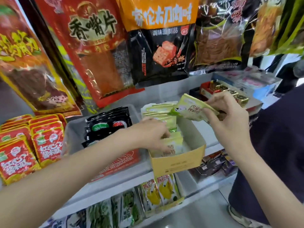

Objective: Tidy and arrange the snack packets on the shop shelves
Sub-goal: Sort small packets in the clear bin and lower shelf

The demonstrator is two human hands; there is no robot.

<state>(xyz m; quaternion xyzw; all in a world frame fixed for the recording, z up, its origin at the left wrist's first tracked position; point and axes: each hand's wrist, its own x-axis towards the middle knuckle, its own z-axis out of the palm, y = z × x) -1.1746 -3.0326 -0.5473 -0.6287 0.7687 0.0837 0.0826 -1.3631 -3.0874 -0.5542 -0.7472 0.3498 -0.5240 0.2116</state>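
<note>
Left hand: the left hand (152,134) reaches in from the lower left, palm down inside the cardboard box (178,162), fingers bent onto the pale green packets in the box (172,143); whether they grip one or only press cannot be told.
Right hand: the right hand (230,119) is raised above the box's far right corner, wrist bent, thumb and fingertips pinching a small stack of pale green packets (191,109) held tilted, its printed face up.
Packets: light green foil with dark characters; a further row stands upright against the box's far wall, the rest lie loose towards its near wall.
Box: yellow-brown card, open-topped, sitting at the front edge of the white shelf (212,148).
Left of the box: black packets (107,125) in a grey tray, then red packets (24,145) stacked at the shelf's left end.
Above: large hanging bags, a red one (95,46) and a black and orange one (159,43).
Below: the lower shelf carries yellow corn packets (159,191) and green ones.
Right edge: the person's dark clothing (279,145).
</note>
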